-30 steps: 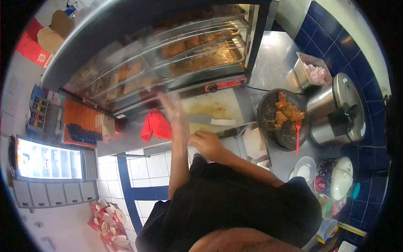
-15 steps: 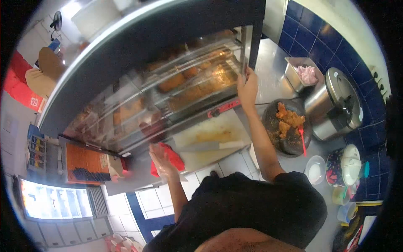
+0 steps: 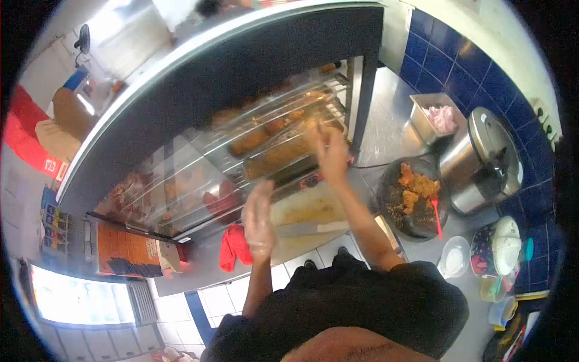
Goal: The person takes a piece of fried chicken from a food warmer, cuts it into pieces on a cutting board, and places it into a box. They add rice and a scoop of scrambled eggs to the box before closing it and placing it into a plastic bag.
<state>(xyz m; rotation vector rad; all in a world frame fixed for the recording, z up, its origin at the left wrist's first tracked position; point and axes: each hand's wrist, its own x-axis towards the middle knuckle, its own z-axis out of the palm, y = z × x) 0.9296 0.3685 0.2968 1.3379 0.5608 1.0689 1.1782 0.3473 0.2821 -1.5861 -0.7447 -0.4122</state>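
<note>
My left hand (image 3: 259, 220), in a clear plastic glove, is raised with its fingers stretched upward beside the red cloth (image 3: 235, 247). It holds nothing. My right hand (image 3: 332, 154) is at the right part of the front of a glass display case (image 3: 229, 78), its fingers smeared by motion; I cannot tell whether they grip the glass panel. Behind the glass, fried food (image 3: 271, 157) lies on wire racks. Below my hands a knife (image 3: 313, 228) lies across a stained white cutting board (image 3: 295, 208).
Right of the case stand a stone mortar (image 3: 395, 211) with fried pieces and a red spoon (image 3: 436, 217), a metal pan (image 3: 428, 127) of pinkish contents, and a steel pot (image 3: 464, 163). Tubs and a bowl (image 3: 453, 256) line the counter. A wooden board (image 3: 120, 235) is at left.
My right hand has left the case's right-hand frame and moved left across its front. My left hand has shifted slightly right and up, off the red cloth.
</note>
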